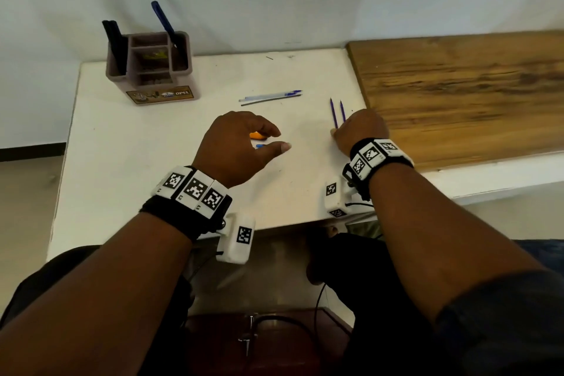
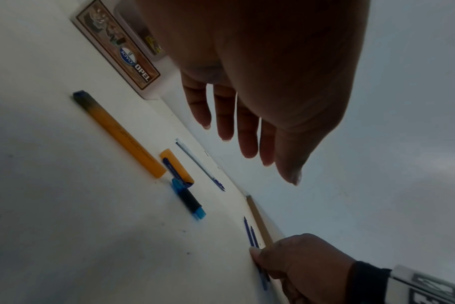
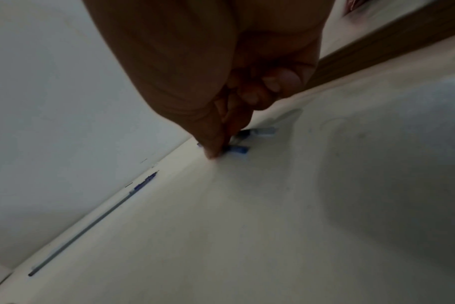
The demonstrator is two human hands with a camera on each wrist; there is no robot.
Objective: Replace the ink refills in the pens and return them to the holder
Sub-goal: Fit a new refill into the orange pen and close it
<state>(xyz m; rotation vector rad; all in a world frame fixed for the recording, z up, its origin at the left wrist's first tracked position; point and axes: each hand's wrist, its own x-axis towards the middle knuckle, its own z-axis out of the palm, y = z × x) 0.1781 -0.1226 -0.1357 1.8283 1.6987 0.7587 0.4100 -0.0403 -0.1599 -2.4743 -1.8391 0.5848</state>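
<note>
Right hand: the right hand [image 1: 360,131] is curled down at the white table's right side, thumb and fingertips [image 3: 216,151] pinching the near ends of the two blue refills [image 1: 338,113]; judged to be picking a fresh one.
Left hand: the left hand [image 1: 236,146] hovers above the table with fingers relaxed and spread, holding nothing, likely ready to take up the barrel below it.
Blue refills: thin, straight plastic tubes, lying side by side and pointing away from the person, just beside the wooden board [image 1: 457,94].
Dismantled pen: the orange barrel [image 2: 122,135], smooth, long and open-ended, lies beside its short orange cap [image 2: 175,167] and a blue-and-black tip piece [image 2: 189,200], kept close for reassembly.
Clear pen: the clear pen [image 1: 271,95] and a thin dark refill [image 1: 270,100] lie together farther back.
Holder: the compartmented plastic pen holder [image 1: 152,70] stands at the table's far left corner with dark pens upright in it.
Table: the table [image 1: 128,168] is matt white, scuffed.
</note>
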